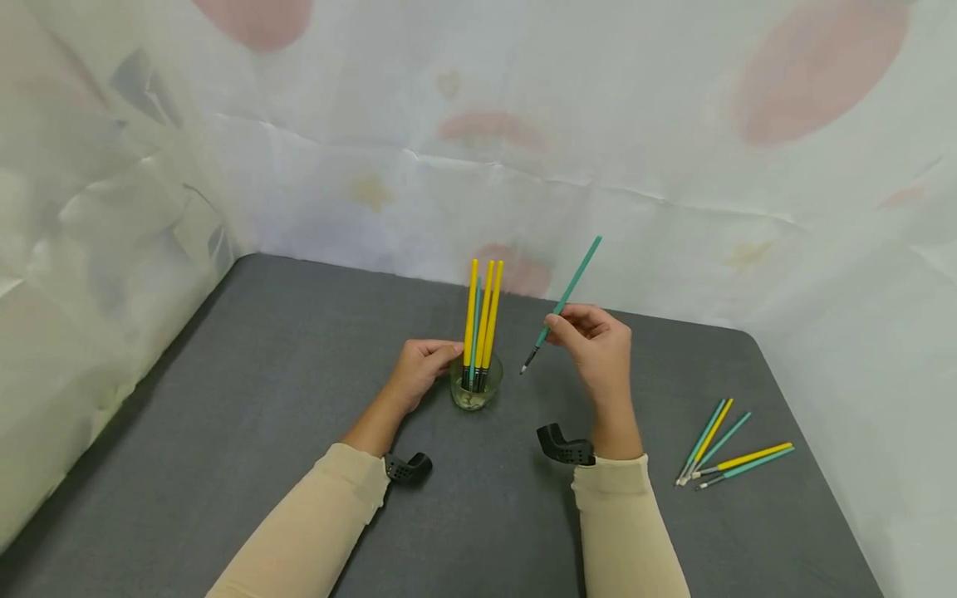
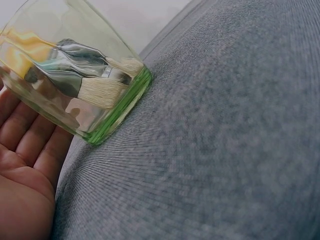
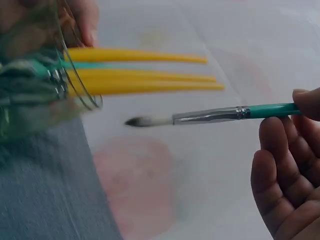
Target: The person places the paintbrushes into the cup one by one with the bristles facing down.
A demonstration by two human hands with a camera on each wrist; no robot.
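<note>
Tabletop: a dark grey tabletop (image 1: pixel 262 432) with a fine woven texture and a rounded far right corner.
Room: pale, creased sheeting with faint pink and yellow blotches hangs behind and on both sides.
Glass: a small clear glass (image 1: pixel 474 392) with a green-tinted base stands near the middle, holding yellow brushes (image 1: pixel 484 320) upright, bristles down.
Left grip: my left hand (image 1: pixel 419 370) is curled against the glass's left side, fingers on its wall.
Right grip: my right hand (image 1: pixel 594 345) pinches a teal brush (image 1: pixel 568 292) at mid-handle between thumb and fingertips.
Teal brush: tilted, dark tip pointing down-left, above and just right of the glass rim, not touching it.
Spare brushes: five loose brushes (image 1: pixel 728 453), teal and yellow, lie fanned near the right edge, well apart from both hands.
</note>
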